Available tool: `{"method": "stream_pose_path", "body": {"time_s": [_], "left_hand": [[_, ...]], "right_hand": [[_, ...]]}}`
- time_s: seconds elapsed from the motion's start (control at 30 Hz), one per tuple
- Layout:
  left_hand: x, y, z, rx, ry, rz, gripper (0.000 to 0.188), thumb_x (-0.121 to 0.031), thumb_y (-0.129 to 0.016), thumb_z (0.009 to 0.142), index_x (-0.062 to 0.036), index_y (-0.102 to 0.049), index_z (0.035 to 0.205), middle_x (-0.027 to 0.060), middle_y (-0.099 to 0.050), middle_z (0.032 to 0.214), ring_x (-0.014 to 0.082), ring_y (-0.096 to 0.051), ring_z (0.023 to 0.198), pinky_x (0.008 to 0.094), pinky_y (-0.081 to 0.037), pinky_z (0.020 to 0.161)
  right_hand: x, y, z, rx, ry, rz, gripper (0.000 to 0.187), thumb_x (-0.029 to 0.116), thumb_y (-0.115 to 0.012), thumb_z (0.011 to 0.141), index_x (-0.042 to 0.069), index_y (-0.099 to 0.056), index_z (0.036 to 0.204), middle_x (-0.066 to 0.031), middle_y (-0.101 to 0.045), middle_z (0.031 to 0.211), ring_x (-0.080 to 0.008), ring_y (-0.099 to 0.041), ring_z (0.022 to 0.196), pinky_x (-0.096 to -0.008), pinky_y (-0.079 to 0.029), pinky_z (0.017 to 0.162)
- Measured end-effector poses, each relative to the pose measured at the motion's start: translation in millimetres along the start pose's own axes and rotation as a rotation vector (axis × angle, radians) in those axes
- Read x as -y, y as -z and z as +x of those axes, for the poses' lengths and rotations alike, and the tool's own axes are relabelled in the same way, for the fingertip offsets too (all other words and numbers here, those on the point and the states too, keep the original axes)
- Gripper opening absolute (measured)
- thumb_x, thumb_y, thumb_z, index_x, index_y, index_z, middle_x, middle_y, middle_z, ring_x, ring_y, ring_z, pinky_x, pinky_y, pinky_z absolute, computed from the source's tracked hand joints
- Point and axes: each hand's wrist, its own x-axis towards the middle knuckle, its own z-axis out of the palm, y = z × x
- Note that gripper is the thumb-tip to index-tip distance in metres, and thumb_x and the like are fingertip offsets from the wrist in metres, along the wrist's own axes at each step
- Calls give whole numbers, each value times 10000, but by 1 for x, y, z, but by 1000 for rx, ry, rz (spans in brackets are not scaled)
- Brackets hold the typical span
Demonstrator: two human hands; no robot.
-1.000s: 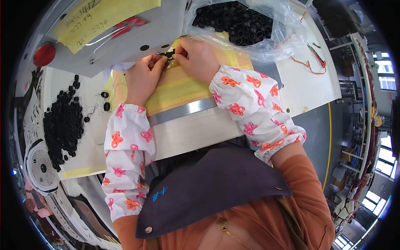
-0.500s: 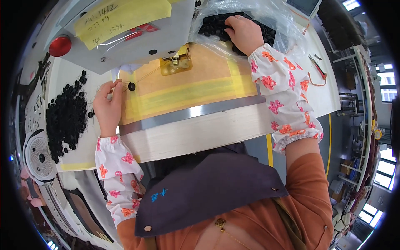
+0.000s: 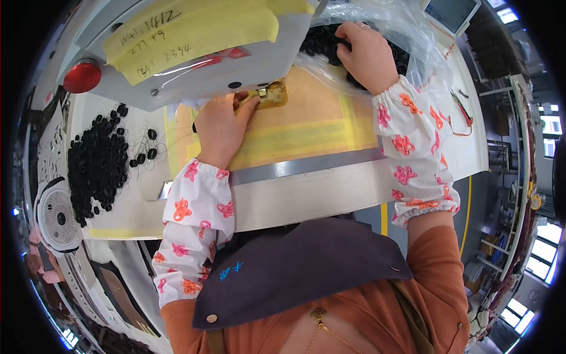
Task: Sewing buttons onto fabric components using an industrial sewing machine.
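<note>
My left hand [image 3: 223, 131] reaches under the sewing machine head [image 3: 194, 53], its thumb and fingers pinched together beside the small metal clamp [image 3: 263, 93] on the stitching plate. What the fingertips hold, if anything, is hidden. A small black piece with thread [image 3: 195, 127] shows at that hand's left edge. My right hand [image 3: 370, 59] is inside a clear plastic bag [image 3: 421, 44], fingers curled down among many small black loops [image 3: 321, 42]. Whether it has picked one up I cannot make out. Both forearms wear white sleeves with pink and orange bows.
At left lies a heap of black loops [image 3: 97, 162] with loose thread ends, several strays beside it. A red button [image 3: 82, 76] sits on the machine. Thread snips [image 3: 462, 107] lie at far right. A white fan [image 3: 59, 218] stands left. A metal strip [image 3: 306, 166] edges the yellow-taped work surface.
My left hand has moved right, from near the heap to the clamp, uncovering several stray black loops. My right hand stays in the bag. The view has shifted slightly.
</note>
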Motion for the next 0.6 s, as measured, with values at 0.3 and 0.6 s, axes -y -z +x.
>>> {"method": "stream_pose_path", "body": {"time_s": [0.3,0.6], "left_hand": [[13,-5,1,15,-90,-212,215,-201,-545,826,5,-597,856,144,-600,712,291,-562,635,337,-426,578],[23,-2,-2,-5,-81,-281,189,-151,-519,850,20,-582,897,108,-589,677,175,-537,591,279,-412,567]], "right_hand": [[80,-9,-38,578,-454,1367,158,-5,-539,736,-24,-520,892,-30,-551,708,-65,-534,605,-193,-435,525],[80,-19,-44,585,-516,1560,158,-22,-537,762,-22,-494,914,-68,-574,776,-108,-585,669,-220,-487,592]]}}
